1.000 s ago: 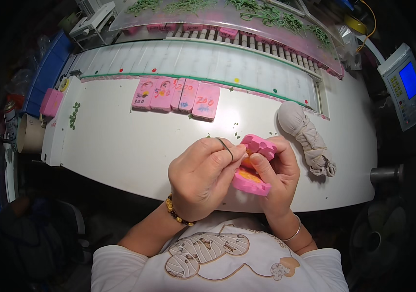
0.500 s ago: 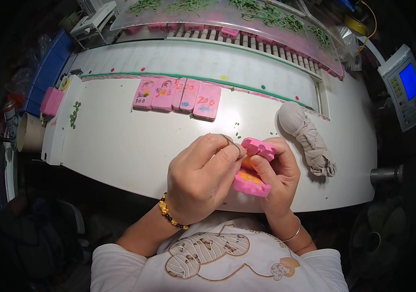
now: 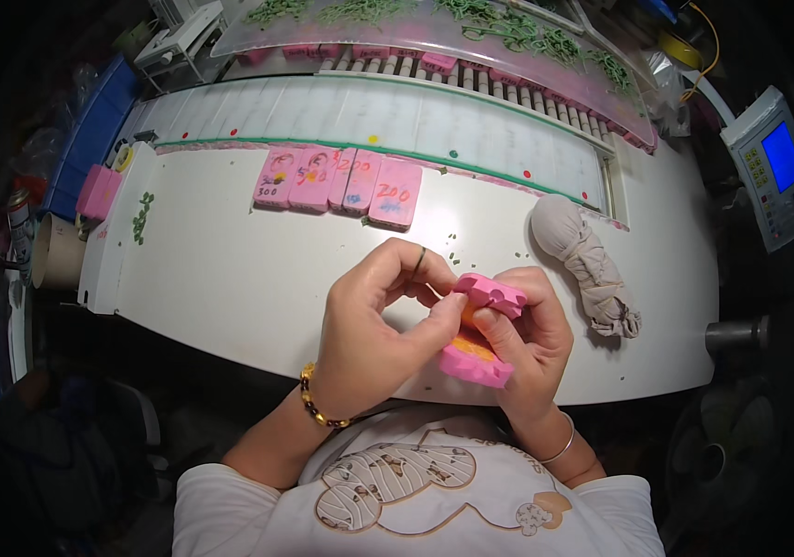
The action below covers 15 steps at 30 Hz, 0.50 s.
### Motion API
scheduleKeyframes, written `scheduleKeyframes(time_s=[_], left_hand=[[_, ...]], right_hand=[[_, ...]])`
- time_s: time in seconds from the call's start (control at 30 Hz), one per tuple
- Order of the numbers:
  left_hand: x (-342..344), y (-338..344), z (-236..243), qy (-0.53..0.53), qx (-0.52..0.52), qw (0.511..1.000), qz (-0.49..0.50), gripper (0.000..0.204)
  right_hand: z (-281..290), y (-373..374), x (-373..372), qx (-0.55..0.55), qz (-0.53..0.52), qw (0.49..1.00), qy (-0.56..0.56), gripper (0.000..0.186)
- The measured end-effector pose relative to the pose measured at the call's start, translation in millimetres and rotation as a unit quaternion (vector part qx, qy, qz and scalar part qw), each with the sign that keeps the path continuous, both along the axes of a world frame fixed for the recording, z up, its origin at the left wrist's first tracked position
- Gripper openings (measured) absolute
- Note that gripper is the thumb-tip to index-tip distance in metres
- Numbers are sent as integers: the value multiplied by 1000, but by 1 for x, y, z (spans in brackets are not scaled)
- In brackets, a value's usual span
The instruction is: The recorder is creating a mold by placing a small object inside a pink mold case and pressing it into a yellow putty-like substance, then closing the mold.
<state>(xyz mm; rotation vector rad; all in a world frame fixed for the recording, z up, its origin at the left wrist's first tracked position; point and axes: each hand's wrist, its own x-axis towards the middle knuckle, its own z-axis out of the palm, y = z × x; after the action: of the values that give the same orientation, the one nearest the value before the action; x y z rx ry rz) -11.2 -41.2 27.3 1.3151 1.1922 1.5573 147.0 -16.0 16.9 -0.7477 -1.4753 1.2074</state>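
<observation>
My right hand [image 3: 531,348] grips a pink rubber mould [image 3: 478,364] whose halves are spread apart, the thumb pressed between them. Orange-yellow colouring shows on the inner face. The notched upper half [image 3: 494,295] tilts up, away from the lower one. At its left edge, my left hand [image 3: 374,330] has thumb and forefinger pinched together; their tips are partly hidden, and I see nothing else between them. A thin dark band circles one left finger. Both hands are above the front edge of the white table [image 3: 230,269].
Several pink mould blocks [image 3: 392,193] stand in a row at the back. A wrapped grey cloth bundle [image 3: 592,269] lies right. Green bits [image 3: 142,218] are scattered on the left. Behind are a white belt [image 3: 322,116] with coloured dots and a clear tray [image 3: 397,28] of green pieces.
My left fingers have opened out into a rounder pinch at the mould's upper half. The mould has shifted slightly left. The belt's coloured dots have moved left.
</observation>
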Motion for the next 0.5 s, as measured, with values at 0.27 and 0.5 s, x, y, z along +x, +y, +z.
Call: scheduleKeyframes(time_s=[0.27,0.5], left_hand=[[-6,3,0,-267,-149,938,-165,17],[-4,3,-1,-278,-153,936,-153,17]], right_hand=[[-4,-2,-2,-44,30,998,37,15],[-5,-2,-2,-51,44,997,42,15]])
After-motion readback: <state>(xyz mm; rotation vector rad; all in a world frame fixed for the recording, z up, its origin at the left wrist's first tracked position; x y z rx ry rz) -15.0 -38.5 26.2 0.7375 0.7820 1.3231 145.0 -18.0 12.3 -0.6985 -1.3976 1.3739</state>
